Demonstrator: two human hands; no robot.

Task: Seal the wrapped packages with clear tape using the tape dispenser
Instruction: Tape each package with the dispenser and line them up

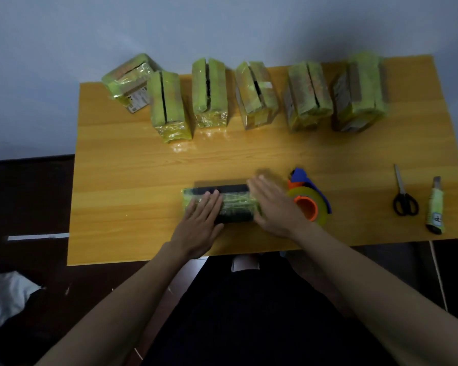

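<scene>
Head view: person is sitting at a wooden worktop [132,159], both forearms reaching in from 6 o'clock. A dark package [230,204] wrapped in greenish clear film is lying flat near the front edge, roughly centre.

Left hand [198,220] is lying palm down on the package's left half, fingers straight and together, pressing rather than gripping. Right hand [273,207] is lying flat over the package's right end, fingers extended toward 11 o'clock and slightly motion-blurred; nothing is being clasped by either hand.

Tape dispenser [308,196] is sitting just at 3 o'clock of the right hand, nearly touching the wrist: orange core, clear tape roll, blue handle pointing toward 12 o'clock. No hand is on it.

Six wrapped packages [209,91] are standing in a row along the back edge at 12 o'clock, each showing a dark slit along the top; the leftmost one is tilting and overhanging the worktop's back corner.

Scissors [403,194] with black handles are lying at 3 o'clock, well apart from the dispenser. A utility knife [435,207] is lying just beyond them, near the right edge.
</scene>
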